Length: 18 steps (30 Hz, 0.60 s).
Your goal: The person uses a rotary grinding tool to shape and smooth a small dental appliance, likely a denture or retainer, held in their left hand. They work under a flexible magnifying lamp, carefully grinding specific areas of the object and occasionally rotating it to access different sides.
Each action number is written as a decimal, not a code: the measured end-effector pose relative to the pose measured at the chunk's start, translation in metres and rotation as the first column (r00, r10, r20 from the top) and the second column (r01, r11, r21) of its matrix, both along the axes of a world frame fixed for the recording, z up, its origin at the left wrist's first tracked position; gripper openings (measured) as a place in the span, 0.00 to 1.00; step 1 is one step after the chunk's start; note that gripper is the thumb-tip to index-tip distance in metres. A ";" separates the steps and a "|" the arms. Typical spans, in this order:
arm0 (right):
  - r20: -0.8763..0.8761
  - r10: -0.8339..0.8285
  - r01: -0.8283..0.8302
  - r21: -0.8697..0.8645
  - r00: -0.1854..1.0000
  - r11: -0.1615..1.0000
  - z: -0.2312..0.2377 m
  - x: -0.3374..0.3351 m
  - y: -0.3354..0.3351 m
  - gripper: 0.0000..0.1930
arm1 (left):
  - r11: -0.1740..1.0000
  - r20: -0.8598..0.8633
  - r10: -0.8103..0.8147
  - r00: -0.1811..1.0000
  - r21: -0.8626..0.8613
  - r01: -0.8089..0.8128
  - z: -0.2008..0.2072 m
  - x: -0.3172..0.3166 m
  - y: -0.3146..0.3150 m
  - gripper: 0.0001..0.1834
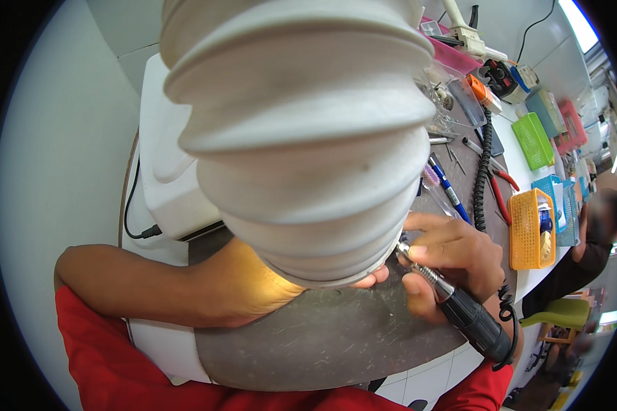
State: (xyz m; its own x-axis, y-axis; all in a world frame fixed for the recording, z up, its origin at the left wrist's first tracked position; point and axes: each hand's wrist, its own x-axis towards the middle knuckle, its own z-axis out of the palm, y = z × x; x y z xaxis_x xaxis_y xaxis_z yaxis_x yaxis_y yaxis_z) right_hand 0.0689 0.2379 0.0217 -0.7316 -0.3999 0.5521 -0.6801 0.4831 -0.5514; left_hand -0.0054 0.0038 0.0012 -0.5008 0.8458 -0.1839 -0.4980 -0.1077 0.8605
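Observation:
My right hand grips a rotary handpiece with a metal front part and a black body. Its metal end points up and left, toward the mouth of a large white ribbed hose. From the left, my left hand reaches under that hose, its wrist lit by a warm light. Only a few fingertips show below the hose rim, close to the handpiece's tip. The hose hides the rest of the fingers and whatever may be in them.
A white box-shaped machine with a black cable stands at left on the grey table mat. To the right are pens, red-handled pliers, a coiled cord and a yellow basket. Another person sits far right.

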 end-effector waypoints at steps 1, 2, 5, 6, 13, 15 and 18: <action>0.005 -0.013 0.013 -0.002 1.000 1.000 0.000 0.000 0.000 0.14 | 1.000 0.010 0.008 1.000 -0.001 -0.008 0.000 0.001 0.000 0.21; 0.010 -0.013 0.013 -0.004 1.000 1.000 0.000 0.001 0.000 0.14 | 1.000 0.021 0.015 1.000 -0.001 -0.015 -0.001 0.002 0.000 0.21; 0.021 -0.001 0.001 -0.012 1.000 1.000 0.000 0.001 0.001 0.13 | 0.999 0.090 0.019 0.996 0.039 -0.022 -0.003 0.001 0.001 0.21; 0.022 -0.003 0.003 -0.009 1.000 1.000 0.000 0.002 0.001 0.13 | 1.000 0.083 0.015 0.996 0.011 -0.016 -0.002 0.001 0.001 0.21; 0.019 -0.006 0.006 0.006 1.000 1.000 0.000 0.002 0.002 0.14 | 0.998 0.061 0.020 0.998 -0.066 -0.016 -0.003 0.003 -0.002 0.21; 0.021 -0.004 0.004 0.014 1.000 1.000 0.001 0.002 0.002 0.15 | 0.998 0.063 0.018 0.998 -0.066 -0.014 -0.003 0.003 -0.003 0.22; 0.021 0.014 -0.015 0.020 1.000 1.000 0.001 0.001 0.004 0.15 | 0.998 0.036 0.007 0.999 -0.056 -0.005 -0.006 0.003 -0.002 0.22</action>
